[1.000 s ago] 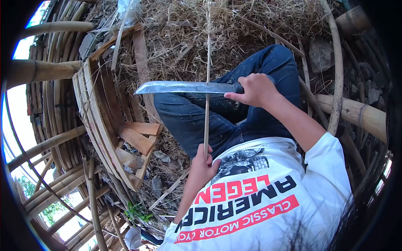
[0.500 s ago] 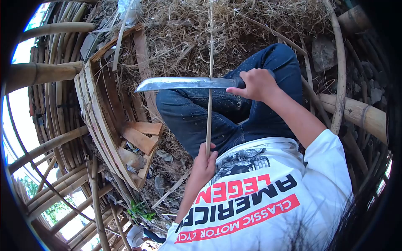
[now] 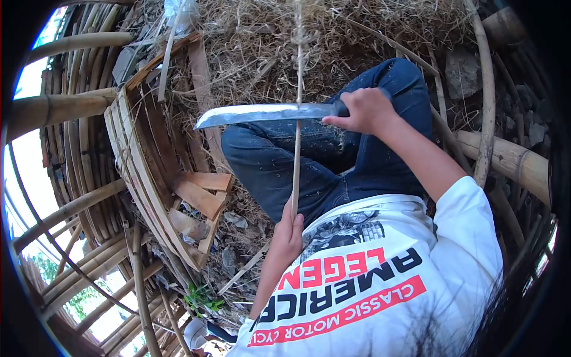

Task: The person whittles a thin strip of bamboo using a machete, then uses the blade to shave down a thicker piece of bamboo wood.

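In my right hand (image 3: 366,112) is the dark handle of a machete (image 3: 256,113), fingers wrapped round it. The broad silvery blade points left and lies across a thin bamboo strip (image 3: 297,160), above my crossed legs. My left hand (image 3: 288,235) is closed round the near end of that strip, close to the hem of my white shirt. From there the strip runs straight away from me over my lap. Its far end reaches the heap of shavings (image 3: 256,53), and curled fibres hang about it there.
Wooden crate-like slats (image 3: 148,184) and short boards (image 3: 199,199) lie to the left. Bamboo poles (image 3: 65,110) form a frame on that side. At the right are a thick bamboo pole (image 3: 505,156) and a grey stone (image 3: 463,74). A clear plastic bag (image 3: 181,15) lies at the far left.
The machete and my right hand have shifted slightly away from me along the strip. My left hand still grips the near end, its fingers a little straighter.
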The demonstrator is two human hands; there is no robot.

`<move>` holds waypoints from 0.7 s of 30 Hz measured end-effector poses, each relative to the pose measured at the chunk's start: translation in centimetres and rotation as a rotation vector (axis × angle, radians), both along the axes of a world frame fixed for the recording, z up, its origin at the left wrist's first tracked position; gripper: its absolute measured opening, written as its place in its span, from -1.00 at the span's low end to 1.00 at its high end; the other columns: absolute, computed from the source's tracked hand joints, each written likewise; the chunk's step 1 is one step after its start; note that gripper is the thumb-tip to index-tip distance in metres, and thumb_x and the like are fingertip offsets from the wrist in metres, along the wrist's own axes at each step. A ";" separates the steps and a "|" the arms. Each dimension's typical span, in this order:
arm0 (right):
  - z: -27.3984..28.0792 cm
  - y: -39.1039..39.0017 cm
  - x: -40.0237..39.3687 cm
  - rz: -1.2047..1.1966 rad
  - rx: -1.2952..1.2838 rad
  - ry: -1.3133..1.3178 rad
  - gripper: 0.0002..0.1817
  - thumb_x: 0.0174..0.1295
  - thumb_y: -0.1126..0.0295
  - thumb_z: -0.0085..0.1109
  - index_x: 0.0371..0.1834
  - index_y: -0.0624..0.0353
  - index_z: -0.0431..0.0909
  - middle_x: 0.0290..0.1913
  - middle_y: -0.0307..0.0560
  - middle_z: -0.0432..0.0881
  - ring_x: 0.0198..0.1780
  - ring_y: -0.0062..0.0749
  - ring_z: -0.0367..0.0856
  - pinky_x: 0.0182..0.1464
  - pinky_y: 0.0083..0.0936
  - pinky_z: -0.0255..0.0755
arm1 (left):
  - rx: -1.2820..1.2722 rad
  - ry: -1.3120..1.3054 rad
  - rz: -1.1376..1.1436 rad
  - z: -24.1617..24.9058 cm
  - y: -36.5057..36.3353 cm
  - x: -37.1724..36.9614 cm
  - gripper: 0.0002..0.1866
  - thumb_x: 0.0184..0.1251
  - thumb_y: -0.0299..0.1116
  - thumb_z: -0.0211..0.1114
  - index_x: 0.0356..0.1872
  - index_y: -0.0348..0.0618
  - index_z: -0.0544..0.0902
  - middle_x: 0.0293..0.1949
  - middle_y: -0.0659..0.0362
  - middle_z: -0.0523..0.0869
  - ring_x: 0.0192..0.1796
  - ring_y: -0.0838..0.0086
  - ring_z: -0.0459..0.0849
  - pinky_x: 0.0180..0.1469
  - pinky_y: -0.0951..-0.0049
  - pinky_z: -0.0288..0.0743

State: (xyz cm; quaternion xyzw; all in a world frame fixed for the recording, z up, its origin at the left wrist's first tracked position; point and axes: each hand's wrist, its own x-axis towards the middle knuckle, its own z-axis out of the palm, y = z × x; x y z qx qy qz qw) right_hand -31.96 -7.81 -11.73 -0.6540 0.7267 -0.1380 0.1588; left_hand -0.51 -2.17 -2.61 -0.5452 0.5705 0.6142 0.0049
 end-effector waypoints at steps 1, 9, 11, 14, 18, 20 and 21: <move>-0.1 -0.3 0.1 0.012 -0.003 -0.003 -0.15 0.08 -0.52 0.01 -0.66 0.20 0.56 -0.63 0.10 0.62 -0.54 -0.05 0.69 -0.45 -0.23 0.56 | -0.071 -0.041 -0.056 0.4 -0.3 -0.7 -0.56 0.59 -0.39 -0.06 0.42 -0.13 0.24 -0.49 0.19 0.40 -0.47 0.59 0.37 -0.39 0.51 0.29; 2.2 2.1 4.6 0.125 -0.021 -0.153 -0.20 0.12 -0.44 0.07 -0.65 0.22 0.56 -0.64 0.10 0.61 -0.56 -0.03 0.67 -0.45 -0.23 0.56 | -0.025 -0.015 -0.071 -0.2 -0.7 -1.1 -0.55 0.57 -0.38 -0.04 0.41 -0.19 0.25 -0.46 0.05 0.51 -0.41 0.45 0.50 -0.29 0.40 0.42; 2.5 2.0 5.3 0.180 -0.007 -0.161 -0.17 0.10 -0.47 0.04 -0.65 0.23 0.58 -0.64 0.10 0.62 -0.57 -0.05 0.68 -0.46 -0.24 0.57 | -0.049 -0.009 -0.077 -0.1 -0.8 -1.0 -0.55 0.57 -0.39 -0.04 0.41 -0.19 0.25 -0.47 0.09 0.50 -0.43 0.49 0.48 -0.32 0.43 0.40; 0.9 0.9 4.0 0.152 -0.095 -0.122 -0.17 0.09 -0.49 0.04 -0.65 0.22 0.58 -0.64 0.09 0.62 -0.58 -0.05 0.67 -0.47 -0.24 0.56 | 0.032 -0.009 -0.008 0.9 -0.5 -0.6 -0.56 0.57 -0.39 -0.04 0.41 -0.17 0.26 -0.47 0.15 0.48 -0.45 0.52 0.45 -0.34 0.47 0.36; -0.3 -1.6 -0.3 0.023 0.041 0.006 -0.11 0.06 -0.57 -0.05 -0.59 0.21 0.60 -0.59 0.08 0.64 -0.46 -0.07 0.71 -0.38 -0.23 0.59 | 0.124 0.006 0.080 0.9 0.0 -0.7 -0.51 0.58 -0.46 -0.08 0.47 -0.05 0.22 -0.54 0.41 0.26 -0.54 0.76 0.21 -0.49 0.67 0.14; -0.6 -2.2 -1.5 0.024 0.026 0.051 -0.10 0.06 -0.58 -0.06 -0.59 0.21 0.60 -0.59 0.08 0.64 -0.46 -0.07 0.71 -0.37 -0.24 0.59 | 0.028 0.009 0.018 0.9 -0.3 -1.7 -0.52 0.57 -0.48 -0.08 0.47 -0.04 0.24 -0.54 0.42 0.25 -0.54 0.77 0.20 -0.50 0.68 0.12; -0.6 -2.4 -1.8 0.037 0.001 0.086 -0.09 0.05 -0.59 -0.07 -0.59 0.21 0.61 -0.59 0.08 0.64 -0.47 -0.07 0.71 -0.37 -0.24 0.59 | 0.045 0.016 0.030 0.9 -0.6 -1.9 -0.53 0.58 -0.48 -0.09 0.46 -0.04 0.25 -0.54 0.42 0.25 -0.55 0.78 0.19 -0.50 0.69 0.10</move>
